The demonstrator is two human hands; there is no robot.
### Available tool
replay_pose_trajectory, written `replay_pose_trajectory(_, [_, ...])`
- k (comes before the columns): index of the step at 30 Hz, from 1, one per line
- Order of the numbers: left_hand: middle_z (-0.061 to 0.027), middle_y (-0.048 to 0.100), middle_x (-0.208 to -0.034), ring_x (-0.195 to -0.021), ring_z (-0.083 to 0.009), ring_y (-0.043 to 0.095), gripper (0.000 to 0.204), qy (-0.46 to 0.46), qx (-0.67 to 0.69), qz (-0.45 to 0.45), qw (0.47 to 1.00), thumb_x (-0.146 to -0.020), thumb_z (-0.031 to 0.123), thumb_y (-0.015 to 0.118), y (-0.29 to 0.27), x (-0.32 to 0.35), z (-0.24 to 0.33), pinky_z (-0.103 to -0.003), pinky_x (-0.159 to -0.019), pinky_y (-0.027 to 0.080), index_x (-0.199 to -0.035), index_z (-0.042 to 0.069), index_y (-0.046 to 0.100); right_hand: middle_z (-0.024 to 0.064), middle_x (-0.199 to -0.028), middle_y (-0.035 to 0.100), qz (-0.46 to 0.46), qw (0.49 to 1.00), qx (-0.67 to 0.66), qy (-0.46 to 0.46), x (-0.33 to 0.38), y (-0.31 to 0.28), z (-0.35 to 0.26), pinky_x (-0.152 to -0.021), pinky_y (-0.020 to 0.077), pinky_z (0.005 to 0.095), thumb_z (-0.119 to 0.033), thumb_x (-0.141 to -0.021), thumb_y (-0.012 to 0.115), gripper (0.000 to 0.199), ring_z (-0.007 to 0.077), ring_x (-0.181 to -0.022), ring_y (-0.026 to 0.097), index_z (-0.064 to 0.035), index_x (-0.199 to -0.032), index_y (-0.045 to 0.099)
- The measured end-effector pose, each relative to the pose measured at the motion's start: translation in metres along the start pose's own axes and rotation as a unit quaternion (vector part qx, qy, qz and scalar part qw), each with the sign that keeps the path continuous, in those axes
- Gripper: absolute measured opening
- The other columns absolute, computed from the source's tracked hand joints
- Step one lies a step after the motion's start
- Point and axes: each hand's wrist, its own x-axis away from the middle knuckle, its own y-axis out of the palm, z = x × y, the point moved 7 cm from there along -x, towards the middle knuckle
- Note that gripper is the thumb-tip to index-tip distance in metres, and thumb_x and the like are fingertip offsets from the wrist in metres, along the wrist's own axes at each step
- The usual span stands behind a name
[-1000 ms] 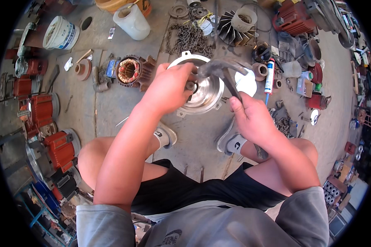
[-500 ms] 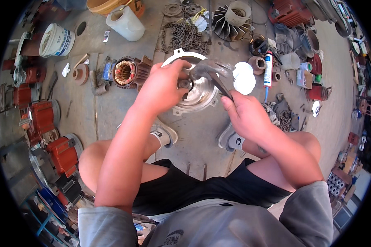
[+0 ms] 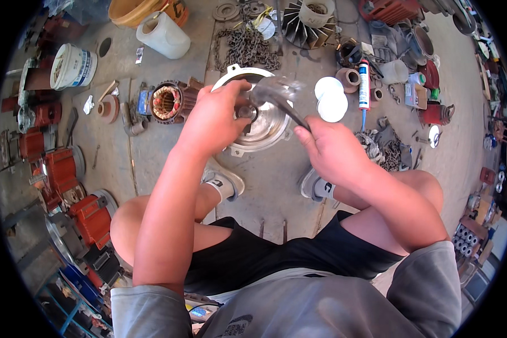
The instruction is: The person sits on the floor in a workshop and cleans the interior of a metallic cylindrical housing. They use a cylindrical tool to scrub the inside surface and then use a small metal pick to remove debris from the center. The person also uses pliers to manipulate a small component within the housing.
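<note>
A round silver metal motor end cover (image 3: 273, 127) with mounting lugs lies on the floor between my feet. My right hand (image 3: 332, 141) is closed round the dark handle of a claw hammer (image 3: 281, 104). The hammer's head hangs over the cover's middle, close to my left fingers, its claw smeared by motion. My left hand (image 3: 214, 115) reaches over the cover's left side, thumb and fingers curled round a short dark metal piece (image 3: 244, 112) at its centre. The hammer and fingers partly hide this piece.
A motor stator (image 3: 168, 102) with copper windings lies left of the cover. White discs (image 3: 332, 106), a sealant tube (image 3: 364, 84) and a rusty collar (image 3: 349, 80) are on the right. Beyond lie a chain pile (image 3: 245, 49) and a plastic-wrap roll (image 3: 163, 36). Red motor housings (image 3: 93, 217) line the left.
The hammer head has shifted slightly left and its claw is more blurred. My left hand keeps its grip at the cover's centre. The whole view has shifted a little.
</note>
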Motion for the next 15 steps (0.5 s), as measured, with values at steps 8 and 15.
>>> replay_pose_trajectory(8, [-0.0118, 0.084, -0.124, -0.134, -0.0383, 0.062, 0.073, -0.006, -0.008, -0.003, 1.000, -0.084, 0.005, 0.089, 0.0002, 0.0004, -0.0007, -0.047, -0.117, 0.048, -0.151, 0.008, 0.062, 0.0276, -0.080, 0.072, -0.003, 1.000, 0.006, 0.001, 0.0008, 0.0002, -0.0007, -0.075, 0.0575, 0.0619, -0.036, -0.117, 0.057, 0.041, 0.0525, -0.081, 0.072, 0.0013, -0.100, 0.063])
replay_pose_trajectory(15, [-0.0126, 0.084, -0.124, -0.135, -0.0373, 0.062, 0.070, -0.010, 0.005, -0.009, 1.000, -0.085, 0.004, 0.088, -0.0004, -0.0017, 0.0017, -0.047, -0.117, 0.047, -0.151, 0.006, 0.063, 0.0271, -0.078, 0.071, 0.003, 1.000, -0.011, -0.004, 0.0005, -0.0003, 0.0010, -0.073, 0.0570, 0.0599, -0.035, -0.116, 0.058, 0.040, 0.0518, -0.078, 0.072, 0.0014, -0.100, 0.063])
